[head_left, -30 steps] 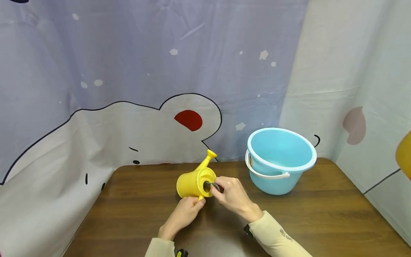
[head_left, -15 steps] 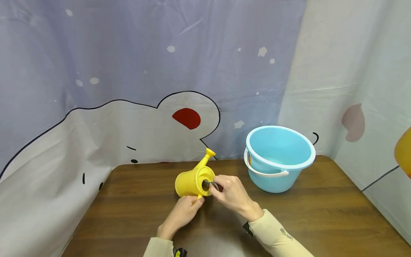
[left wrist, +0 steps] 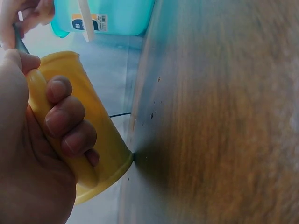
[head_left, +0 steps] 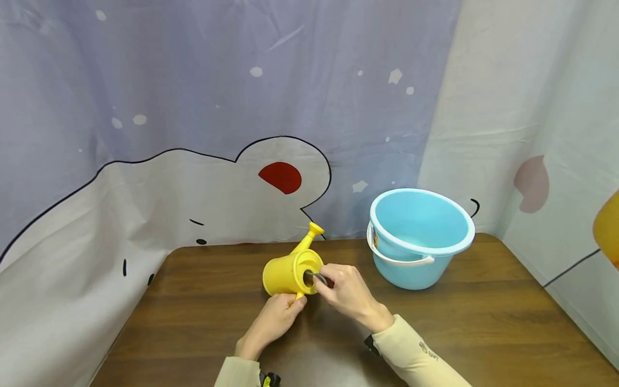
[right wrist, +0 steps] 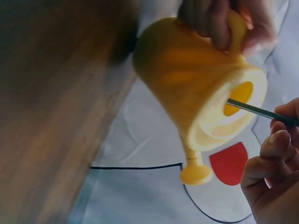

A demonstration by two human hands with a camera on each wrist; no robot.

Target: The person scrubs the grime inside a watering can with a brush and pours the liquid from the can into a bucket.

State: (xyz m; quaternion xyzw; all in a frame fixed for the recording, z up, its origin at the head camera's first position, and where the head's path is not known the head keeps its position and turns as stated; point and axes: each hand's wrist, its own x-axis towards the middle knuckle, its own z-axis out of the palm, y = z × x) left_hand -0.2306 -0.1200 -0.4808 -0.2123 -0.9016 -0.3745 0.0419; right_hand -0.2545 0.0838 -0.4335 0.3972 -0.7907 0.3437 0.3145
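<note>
A yellow watering can point(head_left: 280, 276) is tilted over the table, its opening turned toward the right and its spout pointing to the back. My left hand point(head_left: 273, 321) grips its handle point(left wrist: 56, 126), fingers curled round it in the left wrist view. With thumb and fingers, my right hand point(head_left: 352, 294) pinches a thin dark green strip point(right wrist: 259, 111) just outside the opening. The strip's far end reaches into the round hole in the can's top. What kind of thing the strip is cannot be told, and my fingers cover part of it.
A light blue bucket point(head_left: 411, 271) with a white handle point(head_left: 398, 262) stands at the back right of the brown wooden table point(head_left: 193, 317). Behind the table hangs a printed curtain point(head_left: 193, 86), close to its rear edge.
The whole scene shifts slightly up and left as the head view moves. Both hands keep their holds, and the strip's visible part looks slightly different near the opening.
</note>
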